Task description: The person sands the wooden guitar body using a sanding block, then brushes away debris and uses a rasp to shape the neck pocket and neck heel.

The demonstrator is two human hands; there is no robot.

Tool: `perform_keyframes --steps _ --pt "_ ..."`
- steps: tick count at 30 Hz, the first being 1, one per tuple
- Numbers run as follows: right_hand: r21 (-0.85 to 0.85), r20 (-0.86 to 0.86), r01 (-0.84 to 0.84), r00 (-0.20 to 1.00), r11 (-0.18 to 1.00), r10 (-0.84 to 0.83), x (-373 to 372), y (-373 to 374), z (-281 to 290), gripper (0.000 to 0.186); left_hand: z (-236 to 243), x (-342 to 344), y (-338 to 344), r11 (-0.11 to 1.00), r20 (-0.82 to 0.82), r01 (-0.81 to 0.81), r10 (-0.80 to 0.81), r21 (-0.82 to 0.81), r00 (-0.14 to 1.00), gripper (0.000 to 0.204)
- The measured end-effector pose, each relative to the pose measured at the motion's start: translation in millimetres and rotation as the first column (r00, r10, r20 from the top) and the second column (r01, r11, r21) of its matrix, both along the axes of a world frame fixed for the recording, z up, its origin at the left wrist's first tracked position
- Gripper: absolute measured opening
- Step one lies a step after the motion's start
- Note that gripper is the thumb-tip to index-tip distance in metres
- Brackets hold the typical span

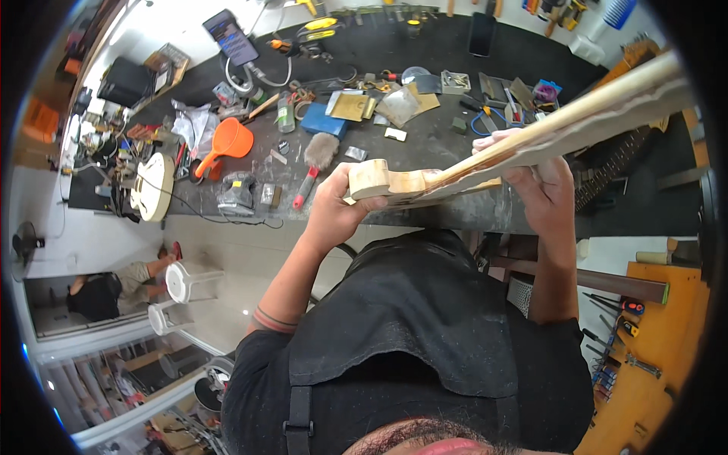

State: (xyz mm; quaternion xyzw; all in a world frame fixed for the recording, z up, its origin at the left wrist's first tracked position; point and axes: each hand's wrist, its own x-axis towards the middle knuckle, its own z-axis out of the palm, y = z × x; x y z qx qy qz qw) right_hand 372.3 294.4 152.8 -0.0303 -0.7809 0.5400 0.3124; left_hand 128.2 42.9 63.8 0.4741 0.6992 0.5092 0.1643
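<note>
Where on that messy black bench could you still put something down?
The black workbench is bare in front of the brush, toward the wooden guitar neck held by both hands. Another bare strip lies before the dark tablet. Around the orange scoop it's crowded.

Left hand (334,205): raised before the chest, fingers curled shut in a grip, thumb side uppermost, wrist bent slightly back. Left forearm: bare, rising steeply from the lower middle, a dark band around it near the elbow. Right hand (542,182): raised higher and farther out, fingers (497,139) wrapped over from above, closed in a grip. Right forearm: bare, near vertical. Hands well apart.
</note>
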Motion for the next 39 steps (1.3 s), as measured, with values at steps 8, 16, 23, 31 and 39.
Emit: perform_keyframes --steps 8,16,23,31,39 --pt "0.332 0.003 -0.01 1.0 0.943 0.009 -86.0 -72.8 25.2 0.025 -36.2 -23.4 -67.1 0.986 0.351 -0.124 0.079 0.107 0.933 0.049" --pt "0.647 0.194 -0.102 0.981 0.756 -0.033 -106.8 -85.0 44.3 0.054 -8.4 -39.4 -98.3 0.977 0.247 -0.165 0.128 0.134 0.961 0.049" --pt "0.101 0.554 -0.232 0.821 0.967 0.139 -57.5 -32.5 -36.3 0.088 -9.2 -47.7 -102.9 0.97 0.234 -0.228 0.203 0.086 0.951 0.051" --pt "0.015 0.453 -0.084 0.889 0.996 0.068 -76.0 -36.0 -84.1 0.045 -52.2 -58.9 -109.7 0.964 0.526 -0.241 0.147 0.116 0.838 0.045" --pt "0.043 0.463 -0.138 0.881 0.99 0.103 -88.7 -41.8 -84.0 0.043 -149.1 -35.9 -111.8 0.94 0.446 -0.2 0.311 -0.278 0.839 0.037"
